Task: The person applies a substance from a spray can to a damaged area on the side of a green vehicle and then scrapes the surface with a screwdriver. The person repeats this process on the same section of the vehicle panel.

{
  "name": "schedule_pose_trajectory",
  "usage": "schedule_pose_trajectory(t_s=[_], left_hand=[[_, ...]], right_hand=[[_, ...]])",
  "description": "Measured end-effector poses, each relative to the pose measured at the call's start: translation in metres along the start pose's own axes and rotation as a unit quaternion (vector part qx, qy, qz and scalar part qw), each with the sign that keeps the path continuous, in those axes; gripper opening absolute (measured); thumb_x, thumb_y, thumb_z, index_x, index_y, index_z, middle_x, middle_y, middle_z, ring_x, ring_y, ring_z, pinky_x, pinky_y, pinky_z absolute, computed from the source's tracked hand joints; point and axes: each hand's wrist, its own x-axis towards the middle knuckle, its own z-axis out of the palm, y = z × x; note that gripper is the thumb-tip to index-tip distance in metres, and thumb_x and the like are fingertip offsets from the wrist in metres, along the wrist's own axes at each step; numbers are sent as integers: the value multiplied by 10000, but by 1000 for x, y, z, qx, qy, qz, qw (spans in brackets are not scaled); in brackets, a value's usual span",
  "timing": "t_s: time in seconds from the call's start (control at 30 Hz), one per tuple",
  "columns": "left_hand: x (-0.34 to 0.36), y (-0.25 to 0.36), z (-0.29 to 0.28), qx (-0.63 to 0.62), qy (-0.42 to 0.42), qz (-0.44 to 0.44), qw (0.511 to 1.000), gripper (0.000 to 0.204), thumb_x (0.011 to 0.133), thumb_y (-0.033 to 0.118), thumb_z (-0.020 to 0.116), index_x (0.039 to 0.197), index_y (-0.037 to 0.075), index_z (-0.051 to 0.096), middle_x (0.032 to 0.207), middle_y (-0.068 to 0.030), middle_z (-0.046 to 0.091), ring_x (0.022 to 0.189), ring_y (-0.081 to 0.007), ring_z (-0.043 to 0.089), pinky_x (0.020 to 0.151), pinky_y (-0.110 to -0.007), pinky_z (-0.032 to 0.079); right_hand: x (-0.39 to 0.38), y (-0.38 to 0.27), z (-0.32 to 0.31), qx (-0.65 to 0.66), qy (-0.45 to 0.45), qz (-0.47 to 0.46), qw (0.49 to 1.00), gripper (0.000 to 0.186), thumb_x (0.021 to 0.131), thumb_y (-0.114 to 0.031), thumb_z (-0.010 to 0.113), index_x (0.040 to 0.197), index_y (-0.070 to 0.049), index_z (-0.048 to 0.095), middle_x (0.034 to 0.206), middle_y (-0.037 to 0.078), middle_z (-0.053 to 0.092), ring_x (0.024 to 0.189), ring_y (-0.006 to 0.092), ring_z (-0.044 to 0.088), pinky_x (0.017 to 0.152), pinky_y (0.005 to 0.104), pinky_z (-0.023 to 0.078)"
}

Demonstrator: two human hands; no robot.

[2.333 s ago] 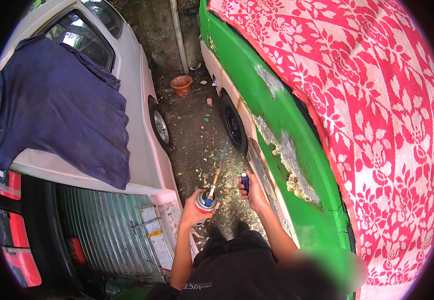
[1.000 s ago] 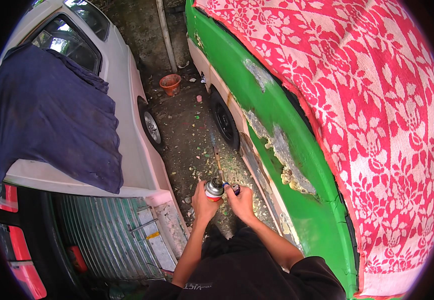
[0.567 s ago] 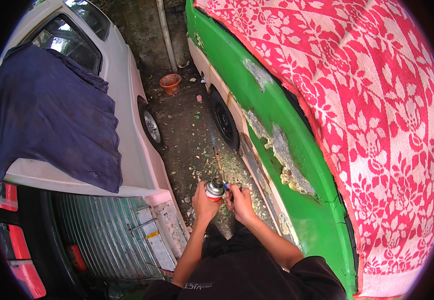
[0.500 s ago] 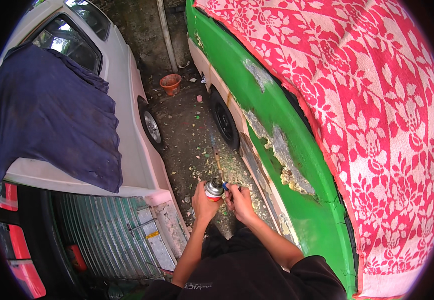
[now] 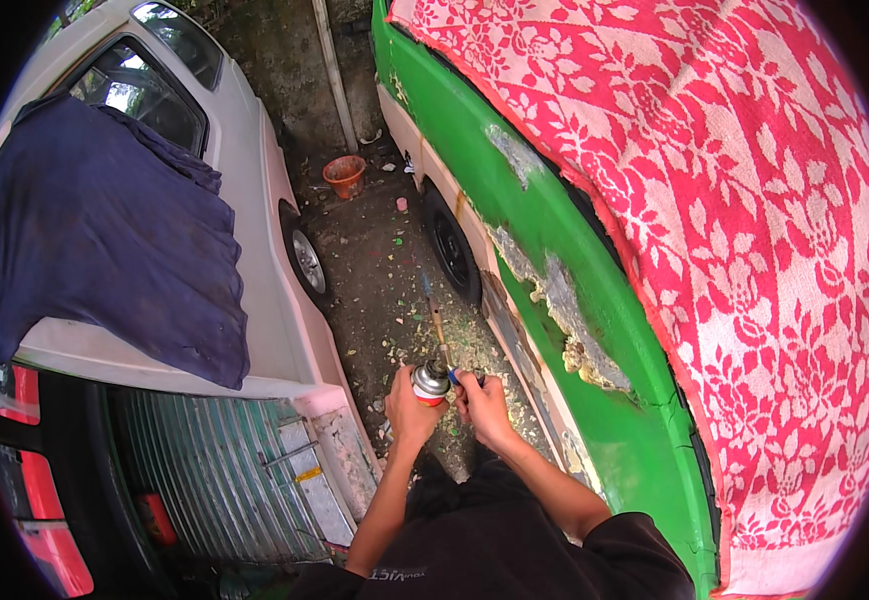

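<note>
The fingers of the left hand (image 5: 410, 408) are wrapped around a small gas canister (image 5: 429, 386), silver at the shoulder with red and white below. The fingers of the right hand (image 5: 485, 405) pinch the blue knob (image 5: 454, 377) at the side of the torch head, just beside the canister; whether anything else lies in the curled palm cannot be told. The blowtorch's brass-coloured tube (image 5: 439, 328) runs forward from the canister, away from the person, with a faint bluish flame (image 5: 427, 285) at its tip. Both forearms reach up from a black T-shirt (image 5: 515, 535).

Below the torch, the dark ground (image 5: 370, 260) is strewn with pale and green flakes. Close on the right stands a green vehicle (image 5: 645, 455) with a cream lower band, bare grey patches and a black wheel (image 5: 450, 245); a red-and-white floral cloth (image 5: 745, 300) covers its upper part. On the left is a whitish pickup (image 5: 270, 260) with a navy cloth (image 5: 105, 230) draped over it and a ribbed green bed (image 5: 205, 455). Farther ahead, an orange pot (image 5: 345, 178) sits near a stained wall (image 5: 280, 85) and a pale pipe (image 5: 335, 75).
</note>
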Motion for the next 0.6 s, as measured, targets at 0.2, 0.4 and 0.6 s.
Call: schedule_pose_trajectory(t_s=[0.2, 0.4, 0.6], left_hand=[[1, 2, 1, -1, -4, -7, 1000, 707, 579, 148, 861, 1194, 58, 524, 1088, -161, 642, 1012, -409, 635, 835, -492, 504], [1, 6, 0, 1, -6, -3, 1000, 699, 576, 143, 861, 1185, 55, 530, 1074, -171, 646, 1009, -412, 644, 837, -490, 515], [0, 6, -6, -17, -4, -20, 1000, 683, 582, 137, 862, 1176, 54, 535, 1072, -177, 655, 1007, -415, 646, 841, -481, 520]], right_hand=[[-2, -7, -1, 40, -18, 48, 998, 358, 992, -295, 583, 728, -56, 548, 521, 11, 479, 408, 84, 371, 394, 265, 263], [-2, -7, -5, 24, -24, 32, 999, 371, 995, -306, 587, 727, -50, 564, 517, 10, 480, 399, 84, 364, 390, 266, 257], [-2, -12, -3, -18, -34, 16, 999, 343, 991, -300, 597, 765, -43, 582, 521, 4, 485, 401, 78, 368, 391, 257, 268]])
